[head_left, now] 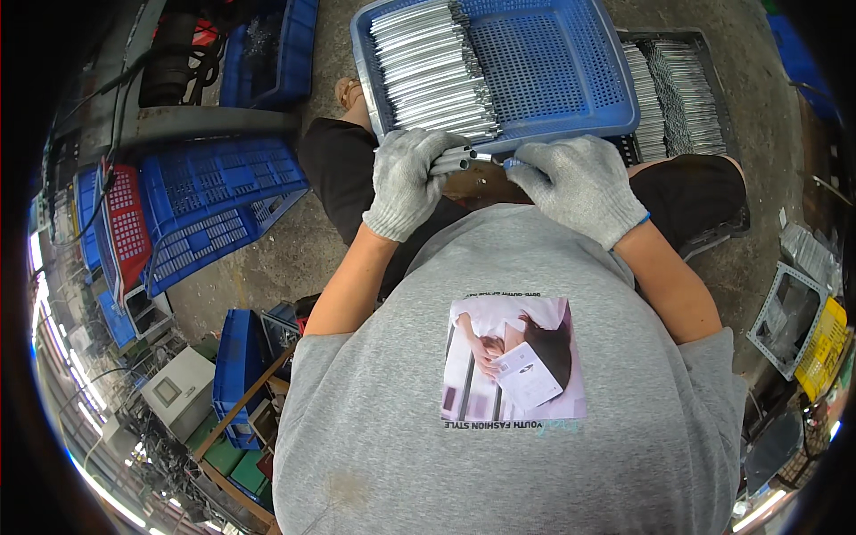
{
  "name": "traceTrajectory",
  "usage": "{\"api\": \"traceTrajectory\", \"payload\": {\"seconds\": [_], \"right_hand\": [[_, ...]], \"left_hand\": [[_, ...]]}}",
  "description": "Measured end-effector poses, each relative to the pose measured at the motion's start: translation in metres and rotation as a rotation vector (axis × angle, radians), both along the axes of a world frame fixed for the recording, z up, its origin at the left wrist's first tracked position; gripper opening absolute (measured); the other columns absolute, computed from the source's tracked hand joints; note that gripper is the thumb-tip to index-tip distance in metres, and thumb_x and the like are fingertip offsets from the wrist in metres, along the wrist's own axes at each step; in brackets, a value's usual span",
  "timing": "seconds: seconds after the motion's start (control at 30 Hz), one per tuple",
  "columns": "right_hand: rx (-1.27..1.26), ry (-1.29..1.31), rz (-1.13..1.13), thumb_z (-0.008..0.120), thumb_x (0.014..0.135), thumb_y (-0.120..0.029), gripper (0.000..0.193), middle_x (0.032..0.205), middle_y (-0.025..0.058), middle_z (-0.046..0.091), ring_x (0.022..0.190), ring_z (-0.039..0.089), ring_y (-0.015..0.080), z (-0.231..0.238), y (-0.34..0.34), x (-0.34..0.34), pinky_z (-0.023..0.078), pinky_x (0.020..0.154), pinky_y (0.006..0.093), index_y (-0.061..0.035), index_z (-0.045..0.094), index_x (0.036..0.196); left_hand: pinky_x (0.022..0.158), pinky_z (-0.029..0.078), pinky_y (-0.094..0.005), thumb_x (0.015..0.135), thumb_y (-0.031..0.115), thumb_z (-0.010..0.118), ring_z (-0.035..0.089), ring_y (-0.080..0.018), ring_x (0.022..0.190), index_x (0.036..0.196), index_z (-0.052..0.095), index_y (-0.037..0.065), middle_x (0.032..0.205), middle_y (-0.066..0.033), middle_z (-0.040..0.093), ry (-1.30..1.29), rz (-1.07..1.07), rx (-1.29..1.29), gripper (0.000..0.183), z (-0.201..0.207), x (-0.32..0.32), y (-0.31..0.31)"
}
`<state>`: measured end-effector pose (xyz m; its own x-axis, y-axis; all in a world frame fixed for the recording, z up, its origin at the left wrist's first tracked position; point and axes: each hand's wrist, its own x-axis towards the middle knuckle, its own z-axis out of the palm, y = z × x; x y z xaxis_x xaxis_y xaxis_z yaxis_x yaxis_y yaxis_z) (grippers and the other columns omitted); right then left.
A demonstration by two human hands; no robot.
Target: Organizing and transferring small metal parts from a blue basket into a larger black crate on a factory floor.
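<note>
Left grip: I am clamping metal tubes by the near edge of the blue basket.
Right grip: I am pinching a small blue piece near their ends.
Basket: silver rods are lining its left side.

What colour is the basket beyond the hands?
The basket is blue, best seen in the head view.

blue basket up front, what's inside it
Slim silver metal pieces lie side by side across the left part of the blue basket; its perforated floor shows to their right. The floor beneath the pieces is covered, so how deep they go cannot be seen.
</note>
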<state>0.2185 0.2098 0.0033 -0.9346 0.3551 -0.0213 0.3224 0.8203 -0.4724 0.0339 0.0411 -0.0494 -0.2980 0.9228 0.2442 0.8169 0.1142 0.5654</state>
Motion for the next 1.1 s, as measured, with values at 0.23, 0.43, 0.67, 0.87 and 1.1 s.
{"api": "traceTrajectory", "payload": {"seconds": [0.23, 0.43, 0.67, 0.87, 1.1], "right_hand": [[-0.050, -0.007, -0.019, 0.070, 0.090, -0.021, 0.014, 0.067, 0.0022, 0.072, 0.047, 0.057, 0.0160, 0.011, 0.002, -0.003, 0.044, 0.047, 0.0281, -0.0131, 0.080, 0.088], [-0.024, -0.029, -0.022, 0.069, 0.091, -0.021, 0.014, 0.069, 0.0019, 0.073, 0.048, 0.058, 0.0156, 0.002, 0.002, -0.004, 0.045, 0.049, 0.0286, -0.0132, 0.081, 0.089], [-0.054, -0.091, 0.056, 0.069, 0.092, -0.022, 0.015, 0.071, 0.0018, 0.074, 0.050, 0.059, 0.0159, 0.008, 0.003, -0.003, 0.046, 0.051, 0.0287, -0.0143, 0.081, 0.093], [-0.079, -0.160, -0.018, 0.068, 0.092, -0.022, 0.015, 0.073, 0.0025, 0.074, 0.051, 0.059, 0.0167, 0.008, 0.007, -0.008, 0.048, 0.052, 0.0291, -0.0151, 0.081, 0.095], [-0.113, -0.060, 0.034, 0.069, 0.092, -0.023, 0.015, 0.075, 0.0032, 0.075, 0.053, 0.061, 0.0185, -0.003, 0.005, -0.004, 0.049, 0.054, 0.0311, -0.0149, 0.081, 0.095]], "left_hand": [[0.077, 0.045, -0.0340, 0.076, 0.015, 0.072, 0.061, -0.0228, 0.071, 0.097, 0.074, 0.009, 0.078, -0.0024, 0.069, 0.098, 0.007, 0.115, 0.021, 0.007, 0.007, 0.003], [0.077, 0.047, -0.0348, 0.076, 0.014, 0.070, 0.061, -0.0225, 0.070, 0.096, 0.073, 0.012, 0.078, -0.0009, 0.069, 0.075, 0.014, 0.106, 0.021, 0.008, 0.008, 0.000], [0.076, 0.047, -0.0349, 0.075, 0.014, 0.071, 0.062, -0.0226, 0.069, 0.096, 0.073, 0.013, 0.078, -0.0002, 0.069, 0.105, 0.050, 0.076, 0.021, 0.005, 0.009, -0.001], [0.074, 0.044, -0.0326, 0.074, 0.006, 0.064, 0.053, -0.0206, 0.064, 0.095, 0.075, 0.009, 0.075, -0.0010, 0.066, 0.034, -0.011, 0.144, 0.024, 0.009, 0.009, 0.001], [0.073, 0.043, -0.0311, 0.073, 0.004, 0.063, 0.051, -0.0193, 0.062, 0.095, 0.075, 0.008, 0.074, -0.0006, 0.064, 0.022, 0.020, 0.151, 0.025, 0.004, 0.010, 0.000]]}}
